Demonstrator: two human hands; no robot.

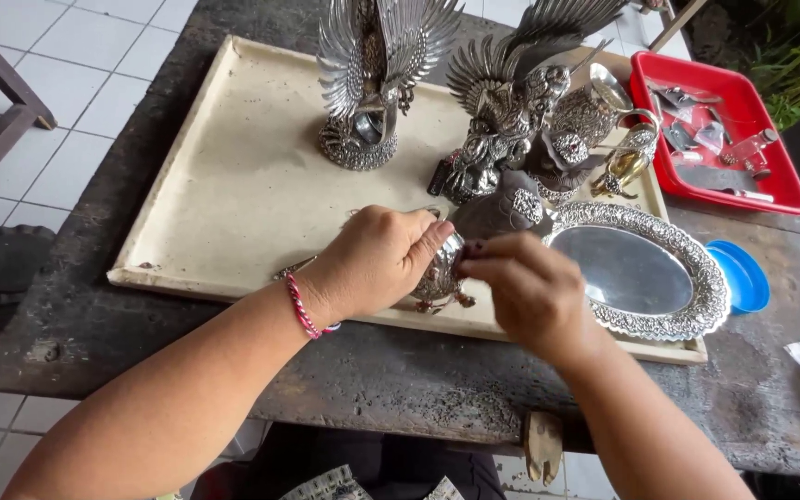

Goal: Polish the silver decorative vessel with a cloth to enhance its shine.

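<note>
Left hand [377, 259] is wrapped around a small embossed silver ornament [439, 276], grasping it just above the near edge of the cream board [233, 176], and the right hand [525, 287] is pinched onto the same piece from the other side, fingertips right at its top. Most of the ornament is buried under both hands, so its actual shape is hard to call. Pink braided bracelet [303, 307] sits on the left wrist. Not much open room to the right: the oval silver tray [641, 270] lies just beside the right hand, with a blue lid [741, 275] past it. The board's left half is the free space. Behind the hands, a cluster of winged silver statues [502, 102] and a second winged figure [368, 79] stand on the board, their wingtips cut off by the top of the frame. A red plastic tray [729, 111] of tools sits at the far right corner. Everything rests on a dark, worn wooden table [372, 380] over white floor tiles [67, 139].
</note>
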